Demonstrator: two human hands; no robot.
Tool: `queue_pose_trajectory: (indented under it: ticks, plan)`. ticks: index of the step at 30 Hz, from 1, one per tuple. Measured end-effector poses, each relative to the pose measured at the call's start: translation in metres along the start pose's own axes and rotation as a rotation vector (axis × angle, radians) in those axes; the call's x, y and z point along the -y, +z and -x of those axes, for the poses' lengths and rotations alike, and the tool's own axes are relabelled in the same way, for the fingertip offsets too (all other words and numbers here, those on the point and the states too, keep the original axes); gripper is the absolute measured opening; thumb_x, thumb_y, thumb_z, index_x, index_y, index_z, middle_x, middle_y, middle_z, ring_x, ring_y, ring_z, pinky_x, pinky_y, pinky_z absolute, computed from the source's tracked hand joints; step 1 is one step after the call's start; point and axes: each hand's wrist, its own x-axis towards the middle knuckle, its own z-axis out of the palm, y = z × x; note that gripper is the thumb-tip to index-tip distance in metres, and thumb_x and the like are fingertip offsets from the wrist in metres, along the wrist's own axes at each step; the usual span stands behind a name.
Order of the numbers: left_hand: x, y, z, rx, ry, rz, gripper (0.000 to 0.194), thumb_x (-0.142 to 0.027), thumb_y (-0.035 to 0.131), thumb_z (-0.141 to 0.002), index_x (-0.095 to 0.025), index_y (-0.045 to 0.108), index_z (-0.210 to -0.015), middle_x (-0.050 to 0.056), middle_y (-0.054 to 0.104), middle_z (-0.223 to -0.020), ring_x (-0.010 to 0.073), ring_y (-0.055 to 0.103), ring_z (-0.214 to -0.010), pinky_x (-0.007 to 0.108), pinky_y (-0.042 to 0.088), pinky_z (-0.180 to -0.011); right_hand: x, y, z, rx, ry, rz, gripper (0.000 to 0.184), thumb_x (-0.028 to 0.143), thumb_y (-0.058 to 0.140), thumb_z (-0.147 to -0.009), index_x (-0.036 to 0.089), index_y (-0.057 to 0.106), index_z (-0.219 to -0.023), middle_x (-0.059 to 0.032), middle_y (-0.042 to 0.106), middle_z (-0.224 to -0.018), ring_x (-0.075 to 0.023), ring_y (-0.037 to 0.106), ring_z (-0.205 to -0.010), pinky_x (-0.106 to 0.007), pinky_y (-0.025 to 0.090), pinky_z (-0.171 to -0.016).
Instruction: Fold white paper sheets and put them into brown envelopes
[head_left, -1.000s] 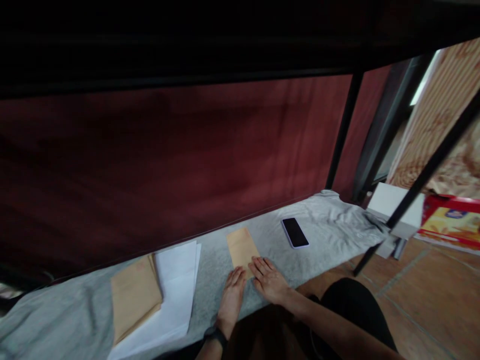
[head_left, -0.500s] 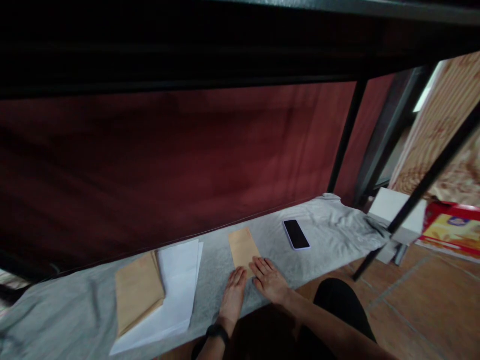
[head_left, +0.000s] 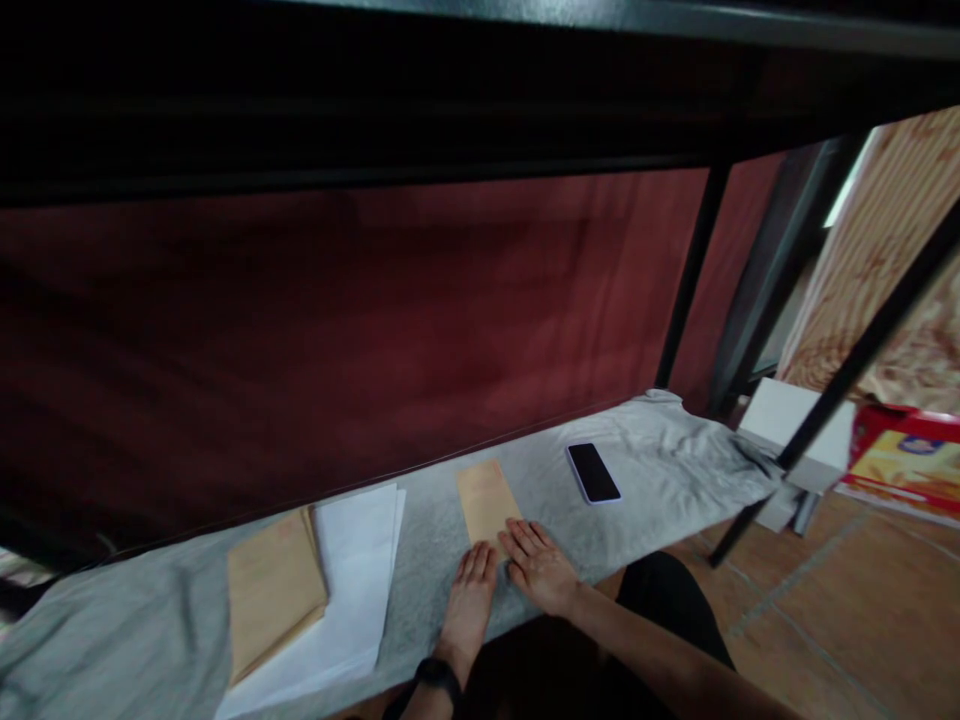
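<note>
A small brown paper envelope [head_left: 487, 497] lies flat on the grey cloth [head_left: 431, 540] in front of me. My left hand [head_left: 471, 590] rests on its near left edge, fingers stretched out and close together. A dark band circles the left wrist. My right hand [head_left: 541, 570] lies flat on the near right edge, its fingers extended and slightly spread. The fingertips of both hands almost meet over the near end, which they partly cover. Neither hand grasps anything.
On the left, a stack of brown envelopes [head_left: 274, 590] lies over white paper sheets [head_left: 356, 580]. A phone [head_left: 593, 473] with a dark screen lies to the right. Black metal posts [head_left: 694, 275] and a low overhead beam frame the cloth surface. White boxes [head_left: 787, 415] stand beyond its right end.
The camera view has shifted slightly. My hands stay flat on the envelope with hardly any movement, and the envelope, phone and papers keep their places.
</note>
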Motion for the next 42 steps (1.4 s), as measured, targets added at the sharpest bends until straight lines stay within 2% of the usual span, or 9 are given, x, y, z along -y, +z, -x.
queue_pose_trajectory:
  ticks: [12, 19, 25, 28, 32, 36, 39, 42]
  plan:
    - [-0.003, 0.0, 0.001, -0.052, 0.008, -0.047, 0.066, 0.007, 0.036, -0.082, -0.02, 0.054, -0.139, 0.009, 0.058, -0.145, 0.0214, 0.053, -0.135, 0.04, 0.048, -0.111, 0.003, -0.005, 0.0, 0.016, 0.029, -0.03, 0.051, 0.033, 0.049, -0.101, 0.021, 0.045, -0.15, -0.0115, 0.044, -0.155, -0.0244, 0.043, -0.142, -0.044, 0.03, -0.118]
    - [-0.005, -0.003, 0.001, -0.036, 0.015, -0.07, 0.065, 0.006, 0.036, -0.083, -0.02, 0.054, -0.139, 0.009, 0.06, -0.143, 0.022, 0.055, -0.133, 0.041, 0.05, -0.109, 0.003, -0.004, 0.001, 0.014, 0.031, -0.048, 0.049, 0.033, 0.047, -0.102, 0.021, 0.046, -0.15, -0.0118, 0.041, -0.156, -0.0242, 0.04, -0.143, -0.045, 0.029, -0.119]
    - [-0.005, -0.004, -0.001, 0.025, 0.006, -0.064, 0.065, 0.008, 0.038, -0.082, -0.017, 0.054, -0.139, 0.012, 0.057, -0.145, 0.0225, 0.052, -0.136, 0.038, 0.047, -0.112, 0.001, -0.005, 0.003, 0.024, 0.021, -0.063, 0.05, 0.033, 0.048, -0.102, 0.021, 0.044, -0.15, -0.0118, 0.042, -0.156, -0.0242, 0.041, -0.143, -0.045, 0.03, -0.119]
    - [-0.005, -0.004, -0.002, 0.03, 0.007, -0.054, 0.065, 0.008, 0.038, -0.082, -0.017, 0.054, -0.139, 0.013, 0.057, -0.146, 0.0231, 0.051, -0.137, 0.039, 0.047, -0.112, 0.0, -0.009, 0.0, 0.043, 0.038, -0.083, 0.047, 0.034, 0.047, -0.103, 0.022, 0.048, -0.148, -0.0108, 0.046, -0.154, -0.024, 0.042, -0.142, -0.046, 0.03, -0.119]
    - [-0.007, -0.005, -0.003, 0.015, 0.014, -0.065, 0.064, 0.008, 0.036, -0.082, -0.015, 0.056, -0.138, 0.014, 0.057, -0.144, 0.0235, 0.052, -0.135, 0.039, 0.048, -0.111, 0.007, -0.016, -0.018, 0.041, 0.125, -0.158, 0.04, 0.03, 0.037, -0.106, 0.022, 0.057, -0.14, -0.0071, 0.055, -0.147, -0.02, 0.048, -0.137, -0.045, 0.029, -0.12]
    - [-0.007, -0.004, -0.003, -0.007, -0.003, -0.053, 0.062, 0.007, 0.037, -0.082, -0.016, 0.058, -0.136, 0.014, 0.061, -0.141, 0.0239, 0.055, -0.133, 0.041, 0.049, -0.11, 0.018, -0.014, -0.038, 0.064, 0.104, -0.171, 0.041, 0.032, 0.039, -0.106, 0.022, 0.055, -0.142, -0.0057, 0.048, -0.153, -0.0194, 0.042, -0.142, -0.041, 0.033, -0.119]
    - [-0.004, -0.003, 0.001, -0.059, -0.009, -0.001, 0.061, 0.006, 0.038, -0.082, -0.018, 0.06, -0.133, 0.011, 0.062, -0.14, 0.0219, 0.056, -0.131, 0.038, 0.049, -0.11, 0.018, -0.006, -0.037, 0.069, 0.075, -0.148, 0.043, 0.032, 0.037, -0.106, 0.021, 0.051, -0.145, -0.0072, 0.047, -0.153, -0.0199, 0.042, -0.142, -0.043, 0.033, -0.118]
    - [-0.001, -0.003, 0.004, -0.116, -0.032, 0.084, 0.051, 0.0, 0.038, -0.088, -0.018, 0.064, -0.129, 0.009, 0.065, -0.137, 0.0205, 0.06, -0.127, 0.036, 0.052, -0.107, 0.013, 0.0, -0.023, 0.042, 0.09, -0.117, 0.046, 0.031, 0.038, -0.105, 0.02, 0.045, -0.15, -0.0081, 0.043, -0.156, -0.0226, 0.042, -0.142, -0.045, 0.031, -0.118]
